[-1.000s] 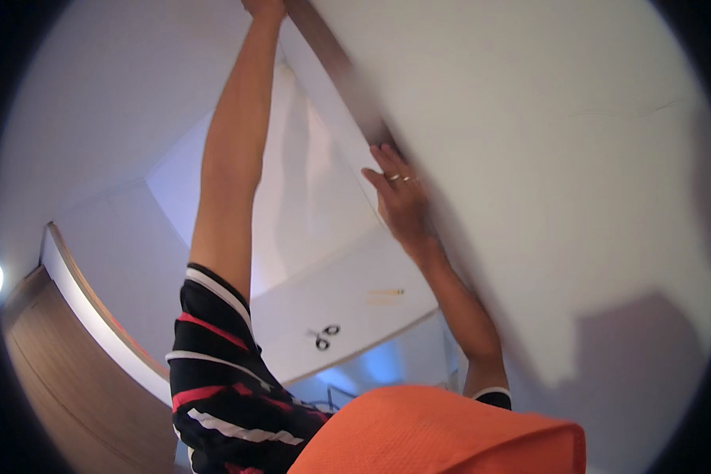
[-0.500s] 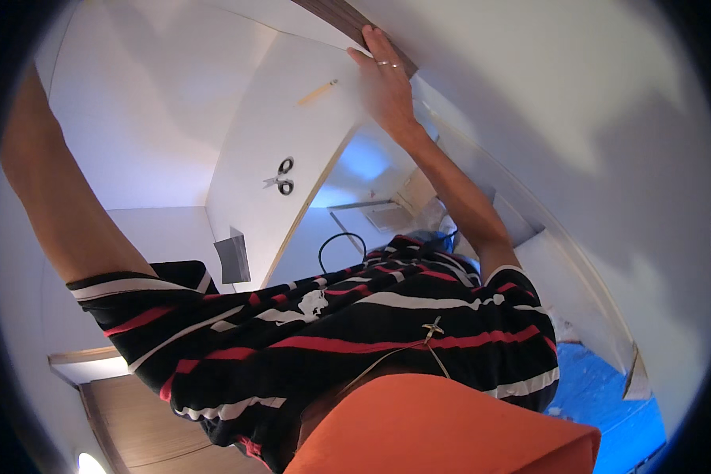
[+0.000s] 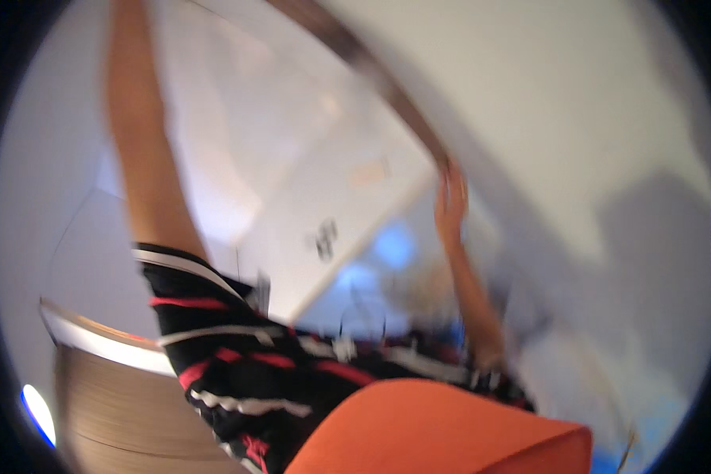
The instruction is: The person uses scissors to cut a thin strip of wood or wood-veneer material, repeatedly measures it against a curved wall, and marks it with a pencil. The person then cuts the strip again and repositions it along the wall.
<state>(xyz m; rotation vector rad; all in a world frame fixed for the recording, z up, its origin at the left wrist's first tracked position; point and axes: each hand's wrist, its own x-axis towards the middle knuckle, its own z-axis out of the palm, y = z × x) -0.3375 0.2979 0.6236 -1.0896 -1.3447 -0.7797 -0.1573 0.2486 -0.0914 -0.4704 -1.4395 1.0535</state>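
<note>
Long, narrow, dark-brown wood-look strip (image 3: 407,109): slanting beside the pale, smooth wall (image 3: 561,134)
Right hand (image 3: 451,197): at the strip's lower end, fingers extended; blurred, cannot tell if gripping
Left hand: out of view, state unknown
1 pair of black-handled scissors (image 3: 325,239): below the strip, on a flat white panel (image 3: 292,209)

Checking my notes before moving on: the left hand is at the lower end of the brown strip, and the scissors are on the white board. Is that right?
Not quite: the right hand is at the lower end of the brown strip, as the head view shows; the left hand is out of view. The scissors are on the white board.
</note>
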